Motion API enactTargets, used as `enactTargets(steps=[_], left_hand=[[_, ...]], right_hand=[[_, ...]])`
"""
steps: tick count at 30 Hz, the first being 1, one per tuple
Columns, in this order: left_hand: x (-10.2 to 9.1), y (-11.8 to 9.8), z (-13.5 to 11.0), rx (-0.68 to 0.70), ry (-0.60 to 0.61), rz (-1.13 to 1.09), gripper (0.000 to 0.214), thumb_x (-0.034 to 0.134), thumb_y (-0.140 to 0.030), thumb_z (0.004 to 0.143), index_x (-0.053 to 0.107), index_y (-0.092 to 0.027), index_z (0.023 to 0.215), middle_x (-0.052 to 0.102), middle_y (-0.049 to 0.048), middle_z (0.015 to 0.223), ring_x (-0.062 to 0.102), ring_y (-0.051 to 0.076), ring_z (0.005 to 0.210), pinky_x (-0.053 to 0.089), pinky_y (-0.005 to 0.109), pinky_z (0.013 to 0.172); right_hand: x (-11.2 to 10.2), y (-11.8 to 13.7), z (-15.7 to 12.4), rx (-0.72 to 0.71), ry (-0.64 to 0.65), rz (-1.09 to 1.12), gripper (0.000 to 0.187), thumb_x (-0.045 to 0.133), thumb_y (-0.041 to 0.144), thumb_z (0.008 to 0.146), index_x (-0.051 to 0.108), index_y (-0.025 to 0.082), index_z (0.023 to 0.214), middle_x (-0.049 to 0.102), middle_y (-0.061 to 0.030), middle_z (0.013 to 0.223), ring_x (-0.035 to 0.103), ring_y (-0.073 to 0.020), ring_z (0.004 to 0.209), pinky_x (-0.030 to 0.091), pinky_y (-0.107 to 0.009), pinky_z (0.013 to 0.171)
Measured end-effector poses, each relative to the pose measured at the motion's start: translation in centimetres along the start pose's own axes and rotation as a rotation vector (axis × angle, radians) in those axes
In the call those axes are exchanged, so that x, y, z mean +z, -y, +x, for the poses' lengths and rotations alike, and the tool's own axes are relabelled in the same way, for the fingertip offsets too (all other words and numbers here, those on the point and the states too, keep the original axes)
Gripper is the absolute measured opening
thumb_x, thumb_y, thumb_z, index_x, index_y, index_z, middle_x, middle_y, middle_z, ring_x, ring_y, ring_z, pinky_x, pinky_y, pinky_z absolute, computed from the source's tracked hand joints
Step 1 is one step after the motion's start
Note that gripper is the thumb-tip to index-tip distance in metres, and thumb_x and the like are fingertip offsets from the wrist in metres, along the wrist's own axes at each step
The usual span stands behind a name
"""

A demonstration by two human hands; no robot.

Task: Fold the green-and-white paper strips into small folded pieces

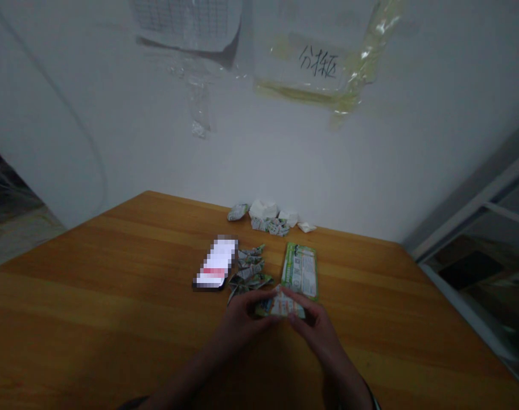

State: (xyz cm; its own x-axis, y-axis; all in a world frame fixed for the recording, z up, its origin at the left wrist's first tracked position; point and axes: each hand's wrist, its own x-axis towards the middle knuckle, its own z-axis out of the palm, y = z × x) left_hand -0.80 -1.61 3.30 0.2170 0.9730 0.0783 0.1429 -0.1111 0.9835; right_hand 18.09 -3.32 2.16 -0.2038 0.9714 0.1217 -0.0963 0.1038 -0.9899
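Between my two hands is a small piece of printed paper, green, white and orange, with folded-looking edges. My left hand grips its left side between thumb and fingers. On the right side, my right hand pinches it the same way. Just beyond lies a flat green-and-white printed sheet or leaflet. Several folded printed paper pieces lie in a row left of that leaflet, close past my left hand. A phone with a lit, blurred-out screen rests beside them.
Crumpled white and printed papers sit at the back of the wooden table, against the white wall. Taped sheets hang on the wall. A metal-framed shelf stands off the table's right edge.
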Motion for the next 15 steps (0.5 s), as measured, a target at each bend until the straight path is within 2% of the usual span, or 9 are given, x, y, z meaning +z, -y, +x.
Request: enactTargets(steps=[5,15], left_hand=[[-0.10,-0.16,-0.01,0.051,-0.012,0.027,0.039,0.076,-0.023,0.066,0.072,-0.020,0.104,0.073,0.0071,0.108,0.067,0.026,0.101,0.051,0.038,0.093],[0.07,-0.01,-0.02,0.070,-0.030,0.033,0.033,0.074,-0.023,0.067,0.073,-0.020,0.100,0.074,0.0078,0.105,0.068,0.025,0.098,0.053,0.036,0.090]], right_hand=[[0.01,-0.35,0.02,0.004,0.015,0.008,0.049,0.076,0.033,0.073,0.063,0.027,0.120,0.061,-0.0067,0.128,0.054,-0.0275,0.120,0.041,-0.042,0.103],[-0.27,-1.00,0.07,-0.031,0.014,-0.005,0.051,0.076,0.023,0.071,0.063,0.028,0.121,0.060,-0.0057,0.129,0.054,-0.0259,0.121,0.039,-0.041,0.104]])
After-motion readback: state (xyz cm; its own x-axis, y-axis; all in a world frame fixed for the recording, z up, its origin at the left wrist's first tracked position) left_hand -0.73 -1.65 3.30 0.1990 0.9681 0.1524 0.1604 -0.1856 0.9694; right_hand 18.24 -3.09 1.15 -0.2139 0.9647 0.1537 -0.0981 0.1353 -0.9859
